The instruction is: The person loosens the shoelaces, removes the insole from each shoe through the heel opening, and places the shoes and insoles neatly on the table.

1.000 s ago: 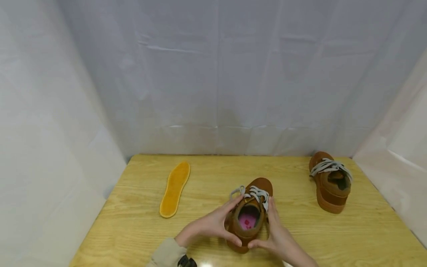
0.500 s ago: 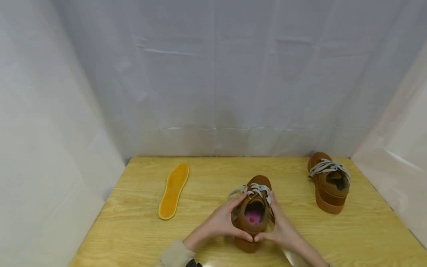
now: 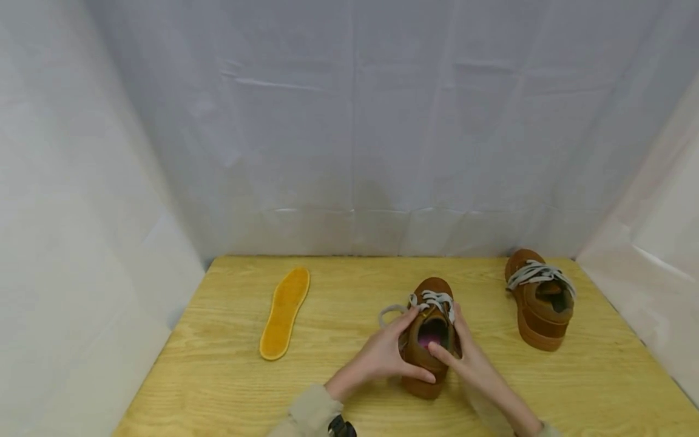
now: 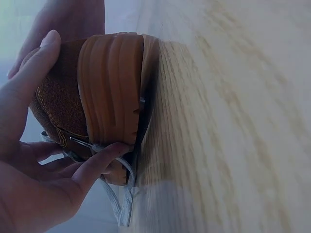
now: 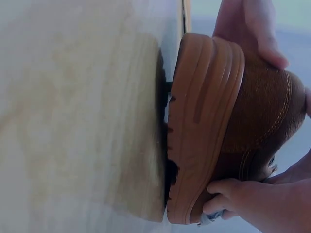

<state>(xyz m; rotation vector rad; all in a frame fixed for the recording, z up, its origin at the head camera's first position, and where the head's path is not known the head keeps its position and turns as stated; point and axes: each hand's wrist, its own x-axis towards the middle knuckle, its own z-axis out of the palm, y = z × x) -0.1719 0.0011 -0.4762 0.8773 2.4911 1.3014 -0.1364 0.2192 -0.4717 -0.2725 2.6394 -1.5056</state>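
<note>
Both hands hold a brown lace-up shoe at the table's front middle, toe pointing away. My left hand grips its left side, thumb across the heel and fingers near the laces. My right hand grips the right side, with its thumb at the rim of the opening. A pink insole shows inside the shoe. In the left wrist view the thick sole is close to the table, a dark gap beneath it. From the right wrist the brown heel side shows between the hands.
An orange insole lies flat on the wooden table to the left. A second brown shoe with grey laces stands at the right rear. White sheeting walls the back and sides.
The held shoe has shifted to the right and farther from me, along with both hands. My right thumb has moved from the heel up to the shoe's opening.
</note>
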